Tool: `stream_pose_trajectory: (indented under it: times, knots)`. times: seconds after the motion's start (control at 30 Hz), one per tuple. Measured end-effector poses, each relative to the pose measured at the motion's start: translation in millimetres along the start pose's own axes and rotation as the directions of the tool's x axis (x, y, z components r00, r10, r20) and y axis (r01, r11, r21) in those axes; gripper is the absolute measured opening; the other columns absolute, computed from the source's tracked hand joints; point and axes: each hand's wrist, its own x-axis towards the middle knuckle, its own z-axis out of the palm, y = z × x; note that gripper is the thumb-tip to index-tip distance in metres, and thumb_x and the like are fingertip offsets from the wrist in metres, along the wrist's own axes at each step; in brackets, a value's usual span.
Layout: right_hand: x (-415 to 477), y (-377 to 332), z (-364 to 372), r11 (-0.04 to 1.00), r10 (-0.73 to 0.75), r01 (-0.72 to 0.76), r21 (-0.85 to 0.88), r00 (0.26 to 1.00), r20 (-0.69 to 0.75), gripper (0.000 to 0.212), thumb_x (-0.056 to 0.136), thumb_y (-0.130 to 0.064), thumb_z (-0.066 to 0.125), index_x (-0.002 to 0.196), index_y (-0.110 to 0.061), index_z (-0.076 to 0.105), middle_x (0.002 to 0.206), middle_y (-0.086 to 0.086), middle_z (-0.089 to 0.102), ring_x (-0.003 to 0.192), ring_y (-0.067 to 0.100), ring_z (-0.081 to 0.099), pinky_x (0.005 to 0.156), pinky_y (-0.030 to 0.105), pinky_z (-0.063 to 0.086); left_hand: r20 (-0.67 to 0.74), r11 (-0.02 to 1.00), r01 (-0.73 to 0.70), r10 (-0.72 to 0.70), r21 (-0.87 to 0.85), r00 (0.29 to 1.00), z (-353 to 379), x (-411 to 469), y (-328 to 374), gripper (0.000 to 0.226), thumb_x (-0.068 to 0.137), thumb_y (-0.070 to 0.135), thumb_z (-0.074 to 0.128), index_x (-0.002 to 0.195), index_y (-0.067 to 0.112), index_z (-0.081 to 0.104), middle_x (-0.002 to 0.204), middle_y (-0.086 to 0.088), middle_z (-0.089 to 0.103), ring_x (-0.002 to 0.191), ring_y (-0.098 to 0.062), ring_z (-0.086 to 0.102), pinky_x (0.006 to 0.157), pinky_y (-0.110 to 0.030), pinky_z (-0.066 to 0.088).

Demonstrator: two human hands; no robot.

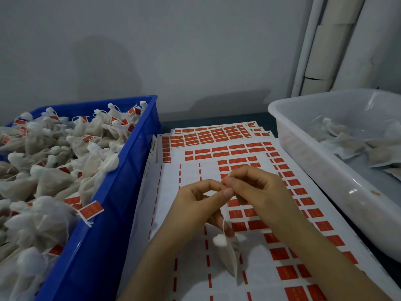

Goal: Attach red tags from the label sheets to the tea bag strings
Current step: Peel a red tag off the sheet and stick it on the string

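Label sheets (217, 148): rows of red tags (286, 272), print too small to read; fanned across the tabletop (195, 121), centre.
Tea bag (229, 256): hangs above the near sheets by its string (223, 222).
Left hand (195, 200), right hand (258, 190): fingertips meet, each grip pinched tight on the string's top end.
Blue crate (104, 235), left: tagged bags (54, 170).
White tub (303, 161), right: untagged bags (347, 144).

1. We have a single view, from a camera worn on the head, looking forward and down.
2. We sit close: the left hand (195, 200) and right hand (258, 190) fill the lower middle, over the label sheets (188, 170).
3. The wide lens also takes in a blue crate (104, 235) on the left, a white tub (325, 170) on the right and the grey wall (195, 51) ahead.
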Motion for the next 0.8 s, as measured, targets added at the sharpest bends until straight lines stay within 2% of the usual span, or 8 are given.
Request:
stream_pose_trajectory:
  times: [0.17, 0.27, 0.4, 0.47, 0.53, 0.6, 0.67, 0.8]
  knots:
    - [2.1, 3.3, -0.2, 0.996, 0.003, -0.005, -0.094, 1.000, -0.015, 0.012, 0.083, -0.031, 0.062, 0.078, -0.042, 0.059, 0.075, -0.035, 0.061, 0.080, -0.012, 0.058, 0.060, 0.001, 0.045, -0.003, 0.997, 0.062, -0.062, -0.052, 0.998, -1.7, 0.6, -0.3, 0.021, 0.066, 0.041, 0.066, 0.078, 0.024, 0.071, 0.052, -0.001, 0.061, 0.039, -0.013, 0.056, 0.047, -0.022, 0.052]
    - [7.0, 3.0, -1.7, 0.975, 0.059, -0.059, -0.216, 0.998, -0.003, 0.014, 0.085, -0.034, 0.059, 0.077, -0.045, 0.057, 0.070, -0.031, 0.060, 0.072, -0.008, 0.060, 0.056, 0.001, 0.044, -0.023, 0.995, 0.089, -0.090, -0.043, 0.996, -3.4, 2.2, -0.9, 0.013, 0.080, 0.031, 0.065, 0.082, 0.019, 0.069, 0.049, 0.000, 0.059, 0.038, -0.012, 0.056, 0.046, -0.022, 0.051]
    - [11.9, -1.3, -15.1, 0.862, 0.113, -0.084, -0.501, 0.993, 0.027, 0.011, 0.088, -0.031, 0.058, 0.093, -0.039, 0.064, 0.078, -0.031, 0.051, 0.069, -0.009, 0.052, 0.055, 0.002, 0.033, -0.040, 0.995, 0.096, -0.097, -0.021, 0.994, -3.9, 1.5, -1.8, 0.012, 0.087, 0.025, 0.062, 0.086, 0.014, 0.066, 0.049, 0.001, 0.060, 0.038, -0.012, 0.057, 0.046, -0.021, 0.051]
    - [5.2, -2.3, -21.4, 0.784, 0.151, -0.086, -0.615, 0.987, 0.055, 0.016, 0.088, -0.033, 0.058, 0.101, -0.037, 0.067, 0.087, -0.026, 0.057, 0.066, -0.011, 0.048, 0.054, 0.002, 0.029, -0.024, 0.994, 0.099, -0.100, -0.051, 0.995, -4.0, 0.9, -1.9, 0.015, 0.086, 0.027, 0.062, 0.087, 0.013, 0.065, 0.050, -0.001, 0.060, 0.039, -0.015, 0.058, 0.047, -0.023, 0.052]
    - [-9.7, 0.6, -20.4, 0.738, 0.184, -0.077, -0.670, 0.979, 0.090, 0.021, 0.088, -0.035, 0.058, 0.107, -0.036, 0.066, 0.103, -0.021, 0.063, 0.071, -0.010, 0.050, 0.062, 0.001, 0.033, 0.005, 0.990, 0.107, -0.107, -0.095, 0.994, -4.3, 0.8, -1.3, 0.018, 0.083, 0.030, 0.064, 0.087, 0.013, 0.065, 0.053, -0.005, 0.062, 0.041, -0.020, 0.060, 0.048, -0.026, 0.054]
    - [-30.6, 7.8, -12.0, 0.724, 0.181, -0.073, -0.686, 0.980, 0.086, 0.030, 0.087, -0.041, 0.056, 0.117, -0.036, 0.060, 0.119, -0.018, 0.058, 0.093, -0.005, 0.052, 0.086, 0.011, 0.037, 0.025, 0.986, 0.112, -0.110, -0.124, 0.994, -4.2, 1.2, -0.9, 0.021, 0.078, 0.034, 0.065, 0.086, 0.015, 0.066, 0.059, -0.009, 0.065, 0.043, -0.023, 0.062, 0.047, -0.027, 0.053]
    - [-48.5, 18.0, -1.7, 0.709, 0.165, -0.080, -0.700, 0.985, 0.055, 0.043, 0.086, -0.050, 0.052, 0.128, -0.040, 0.049, 0.132, -0.023, 0.046, 0.116, -0.003, 0.040, 0.103, 0.020, 0.027, 0.024, 0.982, 0.110, -0.108, -0.156, 0.994, -4.5, 2.4, -1.8, 0.021, 0.076, 0.036, 0.065, 0.085, 0.016, 0.067, 0.069, -0.013, 0.069, 0.051, -0.027, 0.066, 0.048, -0.028, 0.053]
    - [-60.3, 29.9, 7.1, 0.705, 0.116, -0.091, -0.704, 0.993, -0.012, 0.054, 0.079, -0.062, 0.052, 0.129, -0.043, 0.046, 0.133, -0.029, 0.041, 0.121, -0.004, 0.031, 0.106, 0.022, 0.019, 0.000, 0.980, 0.112, -0.113, -0.165, 0.994, -5.4, 3.8, -5.9, 0.015, 0.084, 0.031, 0.063, 0.086, 0.016, 0.067, 0.081, -0.009, 0.072, 0.064, -0.030, 0.070, 0.048, -0.028, 0.053]
